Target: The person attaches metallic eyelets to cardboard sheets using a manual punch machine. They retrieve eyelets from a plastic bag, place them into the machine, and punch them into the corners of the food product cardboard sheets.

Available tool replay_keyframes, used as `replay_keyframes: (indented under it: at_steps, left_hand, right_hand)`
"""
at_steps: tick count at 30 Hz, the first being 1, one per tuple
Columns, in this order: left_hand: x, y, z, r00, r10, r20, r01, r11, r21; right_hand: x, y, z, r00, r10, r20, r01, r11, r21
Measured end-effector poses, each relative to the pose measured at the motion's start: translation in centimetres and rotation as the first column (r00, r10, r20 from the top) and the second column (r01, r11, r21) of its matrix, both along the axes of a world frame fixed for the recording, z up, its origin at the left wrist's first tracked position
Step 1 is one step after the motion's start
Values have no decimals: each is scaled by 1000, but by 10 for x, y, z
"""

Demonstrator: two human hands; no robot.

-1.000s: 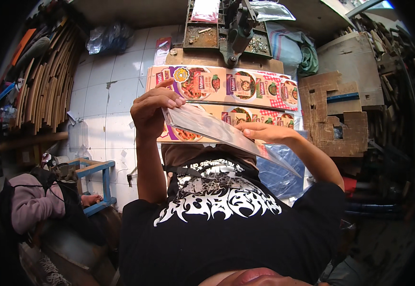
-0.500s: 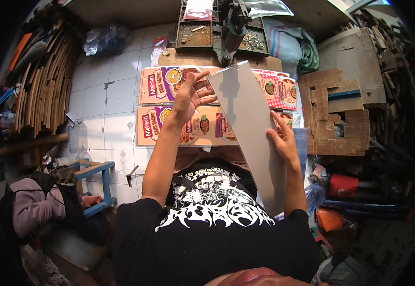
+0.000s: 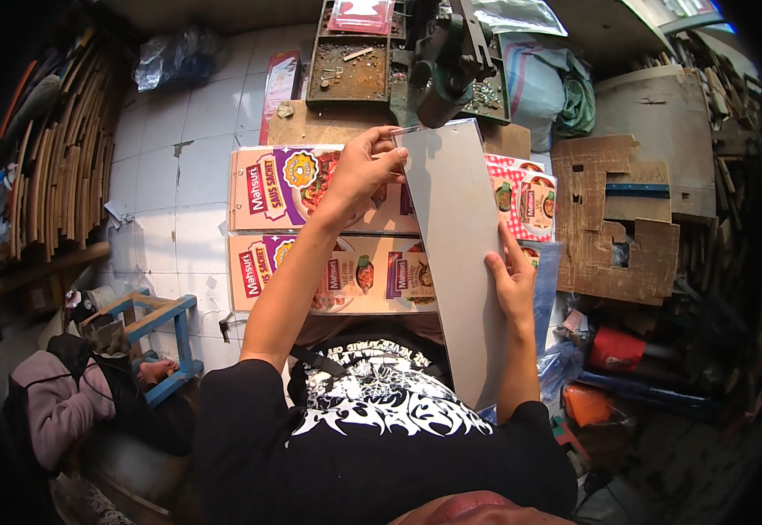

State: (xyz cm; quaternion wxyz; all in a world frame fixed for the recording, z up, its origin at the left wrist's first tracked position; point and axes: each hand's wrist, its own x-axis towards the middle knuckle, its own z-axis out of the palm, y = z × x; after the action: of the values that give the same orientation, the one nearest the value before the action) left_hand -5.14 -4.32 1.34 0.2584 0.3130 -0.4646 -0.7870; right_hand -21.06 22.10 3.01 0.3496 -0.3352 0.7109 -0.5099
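A long grey cardboard panel [image 3: 455,236] with a clear plastic margin slants before me, its plain side up and its far end by the foot of a dark metal hand press [image 3: 442,83]. At its far left corner, my left hand [image 3: 365,175] is closed, thumb and fingers pinching the edge. Partway down the right edge, my right hand [image 3: 515,278] grips the panel, thumb on the grey face. Beneath lie printed food cards [image 3: 263,194] in two rows, partly covered by the panel and my left arm. Red-checked printed cards [image 3: 534,206] show to the right.
A metal tray [image 3: 346,74] of small hardware sits left of the press. Cut brown board [image 3: 600,192] lies at right; stacked strips [image 3: 57,166] stand at left. A blue-framed stool [image 3: 166,328] is beside a seated person [image 3: 61,394] at lower left.
My left hand, spread beside the panel's edge before, has closed on its far corner. The view has shifted, so the press and cards appear displaced. My right hand keeps its hold.
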Motion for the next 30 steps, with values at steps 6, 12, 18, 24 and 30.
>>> replay_keyframes:
  at_steps: [6, 12, 18, 24, 30]
  left_hand:
    - [-4, -6, -9, 999, 13, -45, -13, 1000, 6]
    - [-4, -4, -13, 995, 52, -84, -47, 997, 56]
    - [-3, -6, -17, 995, 52, -80, -44, 995, 95]
    - [-3, -7, -13, 993, 43, -114, -33, 996, 87]
    - [-1, -7, -14, 997, 31, -69, -26, 997, 71]
  right_hand:
    - [-2, -13, 4, 1000, -16, 18, 16, 1000, 21]
    - [-3, -15, 4, 1000, -13, 12, 12, 999, 51]
    - [-8, -12, -3, 1000, -22, -1, 22, 993, 118]
    - [-8, -13, 0, 999, -36, 19, 33, 992, 124]
    - [-9, -13, -1, 1000, -14, -16, 16, 989, 147]
